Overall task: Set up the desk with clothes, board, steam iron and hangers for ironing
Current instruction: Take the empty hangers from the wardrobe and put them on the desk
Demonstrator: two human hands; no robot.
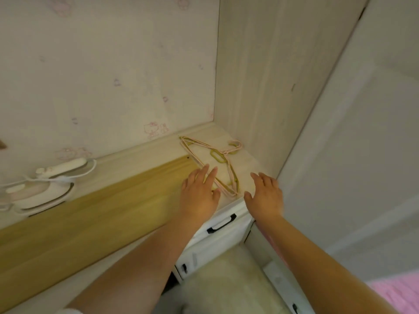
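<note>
1. the hangers [213, 164] are seen flat on the desk [247, 171] in the far right corner, long axis running far-left to near-right.
2. the left hand [199, 196] is spread open over their near end, contact uncertain; the right hand [265, 196], open and empty, is held just right of them.
3. the steam iron [43, 189] is seen far left; the closed drawers [217, 225] hide any contents.
</note>
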